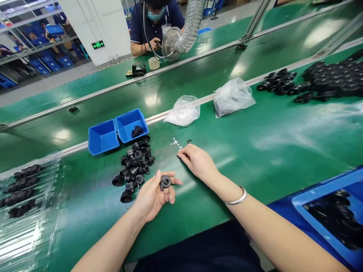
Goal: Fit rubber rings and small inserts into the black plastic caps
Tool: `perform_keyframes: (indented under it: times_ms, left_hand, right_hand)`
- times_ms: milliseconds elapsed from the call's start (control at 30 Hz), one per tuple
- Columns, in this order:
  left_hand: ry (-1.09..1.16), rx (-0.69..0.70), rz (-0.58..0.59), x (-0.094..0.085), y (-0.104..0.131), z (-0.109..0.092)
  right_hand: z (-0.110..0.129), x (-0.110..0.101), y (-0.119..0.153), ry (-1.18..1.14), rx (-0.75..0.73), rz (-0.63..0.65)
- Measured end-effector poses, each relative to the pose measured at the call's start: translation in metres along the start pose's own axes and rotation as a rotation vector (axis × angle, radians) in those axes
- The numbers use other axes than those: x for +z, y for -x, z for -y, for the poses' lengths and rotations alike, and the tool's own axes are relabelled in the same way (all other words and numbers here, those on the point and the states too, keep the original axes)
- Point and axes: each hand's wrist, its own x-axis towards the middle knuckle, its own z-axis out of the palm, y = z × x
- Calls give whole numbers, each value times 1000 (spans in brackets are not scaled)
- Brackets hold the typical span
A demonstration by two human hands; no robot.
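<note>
My left hand [154, 196] is turned palm up, fingers loosely curled, gripping a black round part [165, 181] by the thumb and fingers with its ringed opening facing me. My right hand [198, 160] reaches farther forward, palm down, thumb and finger nearly meeting at the tips just beside some small white pieces [176, 142]; I cannot tell whether they pinch one. A silver bracelet [238, 198] circles my right wrist.

The green tabletop [244, 158] carries a heap of black parts [134, 166] left of my left hand, with two blue bins [102, 138] behind it. Two plastic bags [184, 111] stand beyond my right hand, and clear trays [31, 226] with more black pieces lie at far left. Across a metal rail [193, 56], a co-worker [138, 32] in a dark shirt sits near a silvery duct [190, 26]. A green sign [98, 44] hangs on a white wall [85, 19].
</note>
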Motion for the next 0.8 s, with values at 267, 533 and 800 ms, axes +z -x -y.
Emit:
perform_keyframes:
  times_ms: [267,533,800]
  left_hand:
    - [-26,30,71,-3,4,-2]
    - [-180,121,48,-5,2,-1]
    - [-482,200,-49,-8,0,14]
  right_hand:
    - [-3,-5,-2,-269,68,-16]
    - [21,-29,2,-717,311,127]
    - [58,-35,43,-548,102,131]
